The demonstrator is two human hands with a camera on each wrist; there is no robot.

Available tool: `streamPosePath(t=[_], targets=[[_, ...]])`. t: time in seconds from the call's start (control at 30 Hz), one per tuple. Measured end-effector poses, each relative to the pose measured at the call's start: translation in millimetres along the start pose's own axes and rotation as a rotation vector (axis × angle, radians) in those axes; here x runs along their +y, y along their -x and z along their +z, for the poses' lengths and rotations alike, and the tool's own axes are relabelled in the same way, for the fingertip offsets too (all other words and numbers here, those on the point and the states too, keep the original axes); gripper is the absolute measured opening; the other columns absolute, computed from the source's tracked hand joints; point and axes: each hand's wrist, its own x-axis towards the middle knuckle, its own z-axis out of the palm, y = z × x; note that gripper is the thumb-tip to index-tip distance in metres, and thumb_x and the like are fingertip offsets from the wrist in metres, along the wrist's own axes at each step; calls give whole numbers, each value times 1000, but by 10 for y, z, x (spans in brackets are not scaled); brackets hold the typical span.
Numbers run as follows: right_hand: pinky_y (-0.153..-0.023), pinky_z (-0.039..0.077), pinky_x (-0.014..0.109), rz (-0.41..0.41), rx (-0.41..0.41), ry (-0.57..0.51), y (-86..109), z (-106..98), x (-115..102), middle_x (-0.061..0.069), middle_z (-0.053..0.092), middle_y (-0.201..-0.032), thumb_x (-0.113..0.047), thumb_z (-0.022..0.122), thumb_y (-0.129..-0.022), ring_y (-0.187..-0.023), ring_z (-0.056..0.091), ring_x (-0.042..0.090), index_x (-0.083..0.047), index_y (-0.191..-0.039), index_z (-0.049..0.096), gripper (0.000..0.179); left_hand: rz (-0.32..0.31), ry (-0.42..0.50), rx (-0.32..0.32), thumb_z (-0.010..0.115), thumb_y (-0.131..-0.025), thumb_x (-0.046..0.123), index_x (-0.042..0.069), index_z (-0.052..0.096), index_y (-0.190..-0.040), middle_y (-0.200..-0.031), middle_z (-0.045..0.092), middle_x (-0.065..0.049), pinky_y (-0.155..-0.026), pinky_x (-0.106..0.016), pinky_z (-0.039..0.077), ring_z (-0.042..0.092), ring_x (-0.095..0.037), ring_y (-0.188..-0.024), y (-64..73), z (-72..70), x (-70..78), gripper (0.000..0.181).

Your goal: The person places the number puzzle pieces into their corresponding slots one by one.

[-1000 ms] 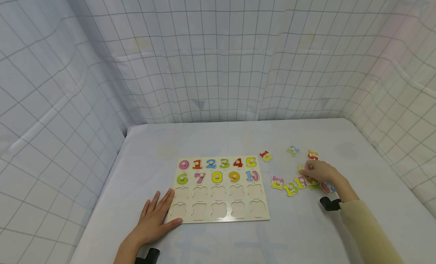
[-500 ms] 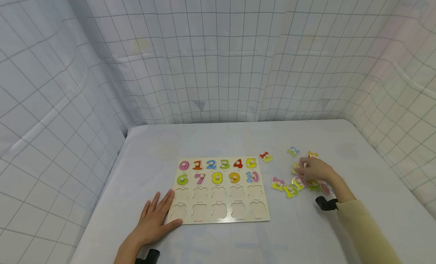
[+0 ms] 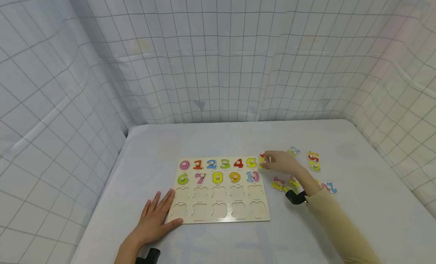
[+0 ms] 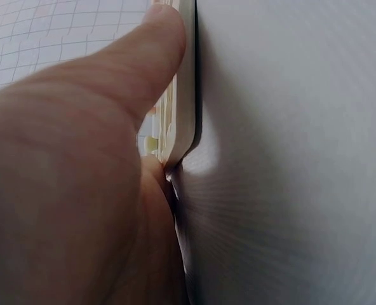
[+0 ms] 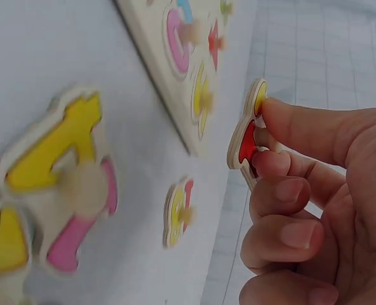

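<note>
A wooden number puzzle board lies on the table, its upper two rows filled with knobbed numbers 0 to 10 and its lower two rows bare recesses. My left hand rests flat at the board's left edge, fingers straight, thumb on the near corner. My right hand, past the board's upper right corner, pinches a red and yellow puzzle piece between thumb and fingers; the right wrist view shows it raised off the table. Another red and yellow piece lies below that hand, partly hidden in the head view.
Several loose number pieces lie to the right of the board, among them a pink and yellow piece, a blue and green piece and a red piece. White gridded curtains surround the table's back and sides.
My right hand has moved left from the loose pieces towards the board's upper right corner, carrying a piece. Some loose pieces have shifted. My left hand has stayed put.
</note>
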Motion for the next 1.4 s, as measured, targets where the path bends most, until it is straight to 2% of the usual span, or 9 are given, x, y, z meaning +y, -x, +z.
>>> streamPosePath(t=[0.2, 0.43, 0.67, 0.83, 0.97, 1.17, 1.4], targets=[[-47, 24, 25, -105, -36, 10, -218, 242, -444, -6, 39, -57, -34, 68, -87, -50, 36, 10, -16, -75, 51, 28, -9, 10, -11, 59, -82, 63, 9, 24, -151, -154, 23, -11, -107, -58, -3, 3, -40, -141, 5, -21, 14, 95], [-45, 24, 24, -200, -89, 29, -383, 621, -1022, -9, 42, -56, -35, 67, -88, -49, 37, 7, -19, -70, 50, 29, -4, 14, 2, 57, -81, 67, 11, 24, -152, -154, 24, -11, -108, -55, -6, 1, -37, -141, 0, 49, -56, 96], [-44, 21, 23, -269, -120, 108, -494, 1008, -1501, -11, 38, -55, -40, 66, -86, -51, 37, 5, -22, -66, 45, 33, 48, 23, 55, 59, -82, 63, 12, 26, -151, -153, 27, -12, -107, -57, -5, 4, -38, -141, 20, 92, -87, 92], [-46, 25, 25, -272, -121, 157, -563, 1187, -1772, -10, 39, -56, -40, 64, -85, -52, 39, 5, -21, -64, 43, 35, 35, 29, 46, 59, -82, 63, 10, 26, -151, -153, 26, -12, -107, -58, -4, 4, -39, -141, 15, 53, -47, 93], [-49, 28, 26, -251, -133, 166, -600, 1301, -1923, -8, 41, -56, -40, 64, -86, -54, 42, 7, -20, -63, 44, 36, 50, 47, 50, 61, -82, 60, 9, 26, -151, -153, 27, -14, -106, -59, -3, 4, -39, -141, 17, 46, -44, 92], [-51, 32, 26, -219, -119, 187, -631, 1426, -2066, -7, 42, -55, -42, 65, -85, -54, 43, 8, -19, -63, 45, 37, 41, 22, 47, 58, -83, 63, 9, 26, -151, -153, 26, -12, -108, -55, -4, 3, -36, -141, 19, 66, -70, 92], [-51, 36, 29, -173, -121, 228, -659, 1502, -2155, -8, 47, -58, -44, 64, -86, -57, 46, 8, -20, -65, 49, 36, 62, 31, 64, 60, -83, 60, 9, 28, -150, -152, 28, -14, -106, -58, -2, 5, -39, -141, 28, 54, -54, 91]])
